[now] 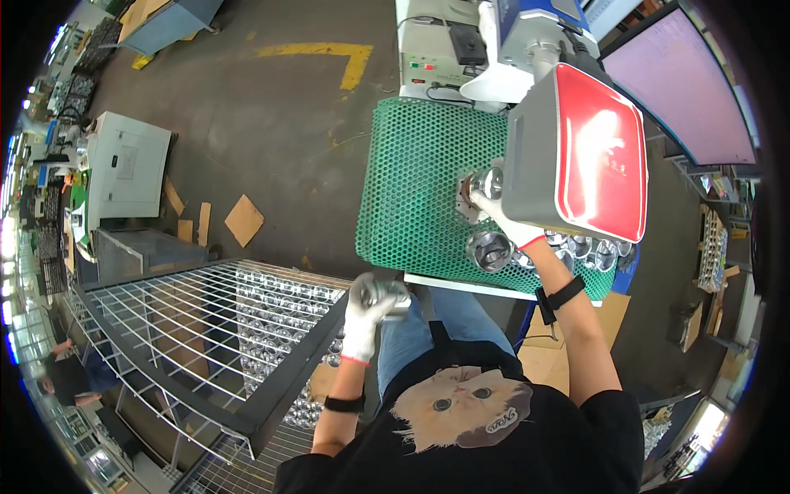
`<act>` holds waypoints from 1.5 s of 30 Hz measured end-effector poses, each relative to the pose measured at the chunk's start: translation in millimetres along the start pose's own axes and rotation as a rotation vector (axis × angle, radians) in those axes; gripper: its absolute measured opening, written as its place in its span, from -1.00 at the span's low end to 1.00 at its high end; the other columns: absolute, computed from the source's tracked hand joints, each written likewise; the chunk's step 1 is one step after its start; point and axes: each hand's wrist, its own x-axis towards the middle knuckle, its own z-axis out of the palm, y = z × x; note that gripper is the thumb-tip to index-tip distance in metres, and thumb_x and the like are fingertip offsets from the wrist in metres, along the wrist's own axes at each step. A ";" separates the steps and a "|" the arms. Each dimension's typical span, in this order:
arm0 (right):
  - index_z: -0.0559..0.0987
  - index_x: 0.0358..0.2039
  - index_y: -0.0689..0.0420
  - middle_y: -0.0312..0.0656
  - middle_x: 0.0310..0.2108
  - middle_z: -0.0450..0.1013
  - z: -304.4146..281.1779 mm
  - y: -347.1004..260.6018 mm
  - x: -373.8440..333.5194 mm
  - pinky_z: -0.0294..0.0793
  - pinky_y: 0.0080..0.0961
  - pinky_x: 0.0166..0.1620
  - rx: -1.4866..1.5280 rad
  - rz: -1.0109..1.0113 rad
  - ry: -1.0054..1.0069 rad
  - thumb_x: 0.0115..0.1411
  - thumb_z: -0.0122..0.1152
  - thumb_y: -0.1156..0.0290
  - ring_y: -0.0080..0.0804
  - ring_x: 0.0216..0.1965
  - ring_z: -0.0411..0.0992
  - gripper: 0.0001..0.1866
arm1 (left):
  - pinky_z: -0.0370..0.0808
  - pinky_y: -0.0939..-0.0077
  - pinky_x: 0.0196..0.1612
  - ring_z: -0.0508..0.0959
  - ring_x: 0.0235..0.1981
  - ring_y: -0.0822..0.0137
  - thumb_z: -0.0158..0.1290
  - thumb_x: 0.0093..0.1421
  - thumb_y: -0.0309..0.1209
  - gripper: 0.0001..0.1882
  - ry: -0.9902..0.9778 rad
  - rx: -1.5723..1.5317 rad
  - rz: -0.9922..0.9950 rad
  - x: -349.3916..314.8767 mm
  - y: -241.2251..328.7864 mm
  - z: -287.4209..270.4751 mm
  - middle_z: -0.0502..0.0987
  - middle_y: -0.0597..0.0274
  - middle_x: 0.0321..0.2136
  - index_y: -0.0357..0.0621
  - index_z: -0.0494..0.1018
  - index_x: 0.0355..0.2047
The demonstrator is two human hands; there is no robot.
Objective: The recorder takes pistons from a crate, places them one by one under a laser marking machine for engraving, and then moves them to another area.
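My right hand (504, 217), in a white glove, reaches under the grey and red machine head (601, 156). Its fingers close round a shiny metal piston (490, 179) at a small fixture (467, 200) on the green perforated mat (420, 173). My gloved left hand (359, 321) is off the mat's near edge, beside the wire cage. Gripped in it is another silver piston (388, 295), slightly blurred. One piston (491, 251) sits on the mat just below my right hand. Several more pistons (580, 246) cluster to its right, partly hidden by the machine head and my forearm.
At lower left stands a wire cage (173, 321) with a dark rail and rows of pistons (280, 329). A monitor (679, 82) is at upper right. Behind the mat sits a control box (432, 62) with cables. Another person (70, 375) is at far left.
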 end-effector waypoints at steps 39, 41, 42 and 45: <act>0.49 -0.25 0.28 0.09 -0.35 0.47 -2.7 -58.2 10.2 0.41 -0.12 -0.16 -0.548 -0.380 0.050 0.22 0.08 0.12 0.05 -0.27 0.44 -0.60 | 0.35 0.48 0.03 0.43 -0.06 0.36 0.26 -0.04 -0.20 -0.34 -0.090 -0.080 0.039 -67.6 -7.5 -17.0 0.45 0.15 -0.11 -0.31 0.33 0.01; 0.49 -0.24 0.27 0.09 -0.35 0.47 -2.5 -61.7 7.4 0.41 -0.11 -0.17 -0.532 -0.361 0.061 0.22 0.09 0.10 0.05 -0.27 0.43 -0.59 | 0.34 0.50 0.02 0.43 -0.08 0.36 0.28 -0.08 -0.17 -0.30 -0.131 -0.142 0.016 -68.8 -11.5 -16.6 0.44 0.18 -0.15 -0.31 0.33 0.01; 0.49 -0.23 0.27 0.08 -0.34 0.48 -3.1 -61.8 3.8 0.41 -0.11 -0.17 -0.517 -0.332 0.064 0.21 0.09 0.09 0.05 -0.27 0.43 -0.58 | 0.34 0.50 0.02 0.43 -0.08 0.36 0.28 -0.08 -0.17 -0.30 -0.136 -0.140 0.020 -70.2 -11.4 -15.0 0.44 0.18 -0.15 -0.31 0.33 0.01; 0.50 -0.22 0.24 0.09 -0.30 0.49 -1.9 -53.7 7.9 0.41 -0.09 -0.19 -0.549 -0.287 0.035 0.20 0.11 0.05 0.03 -0.25 0.45 -0.56 | 0.47 0.48 -0.16 0.54 -0.27 0.39 0.22 0.02 -0.44 -0.57 -0.105 -0.162 0.071 -74.3 -10.3 -10.2 0.46 0.26 -0.36 -0.18 0.28 -0.15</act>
